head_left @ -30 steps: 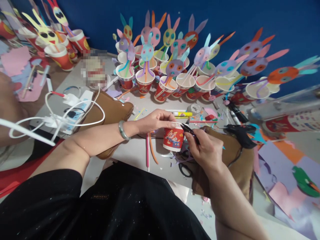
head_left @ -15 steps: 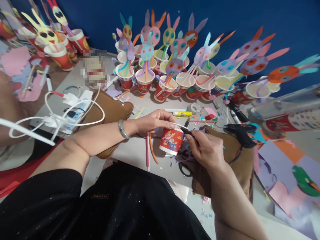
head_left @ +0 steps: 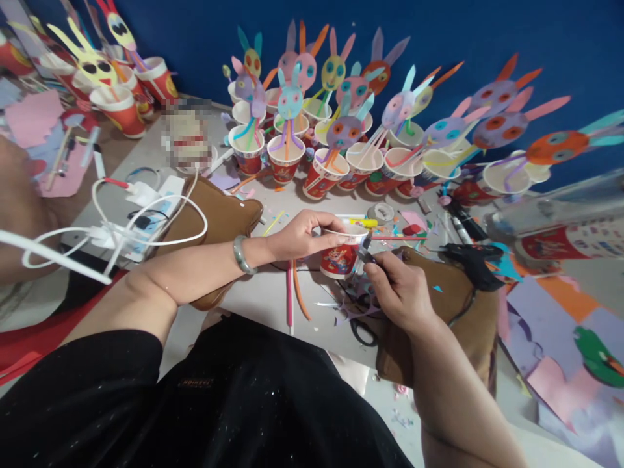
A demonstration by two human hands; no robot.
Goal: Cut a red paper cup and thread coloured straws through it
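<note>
Left grip (head_left: 306,235) pinches the paper cup (head_left: 336,261), probably light, crushable and firmest at its rim (head_left: 355,238); right grip (head_left: 402,283) clasps a black tool (head_left: 381,260).

Paper cup (head_left: 336,261) w/ smooth surf., bangle (head_left: 238,252) v. glossy

The left hand (head_left: 308,235) covers part of the rim of the red paper cup (head_left: 337,261); the right hand (head_left: 402,286) hides the grip of the black tool (head_left: 368,255). Pixelation masks one object (head_left: 188,140); the left edge crops a blurred limb (head_left: 22,211)
</note>
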